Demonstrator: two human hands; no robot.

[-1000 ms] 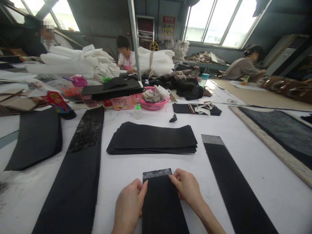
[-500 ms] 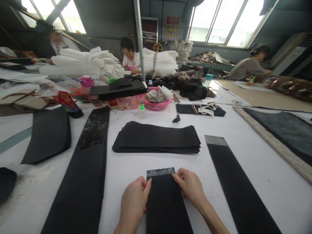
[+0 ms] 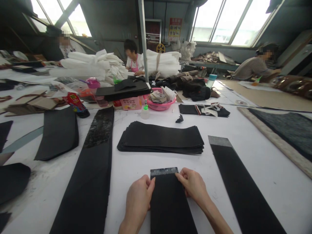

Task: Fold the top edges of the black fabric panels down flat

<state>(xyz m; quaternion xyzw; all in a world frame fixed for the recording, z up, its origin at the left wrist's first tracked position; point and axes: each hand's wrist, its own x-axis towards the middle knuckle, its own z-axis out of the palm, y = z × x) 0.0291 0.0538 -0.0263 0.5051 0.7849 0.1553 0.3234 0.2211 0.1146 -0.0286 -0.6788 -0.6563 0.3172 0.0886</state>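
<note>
A long black strip (image 3: 169, 204) lies in front of me, with a shiny greyish band across its far end. My left hand (image 3: 139, 201) pinches its left edge just below that band, thumb on top. On the opposite edge, my right hand (image 3: 192, 183) is closed in a pinch near the same corner. The fingers under the strip are partly hidden. Beyond my hands sits a stack of black panels (image 3: 161, 138). To the right is another black strip (image 3: 243, 185) with a grey end, and to the left a long pile of black strips (image 3: 85, 182) with a glossy patch.
A small bottle with a green top (image 3: 145, 112) stands behind the stack, near a pink basket (image 3: 159, 105) of scraps. Black scraps (image 3: 179, 119) lie beside it. A metal pole (image 3: 144, 42) rises at the back. Co-workers (image 3: 133, 60) sit across the table. Rolled white material (image 3: 87, 65) is heaped there.
The whole view has shifted slightly, so everything appears a little further right. Both hands keep their pinch on the strip, which looks unmoved on the table.
</note>
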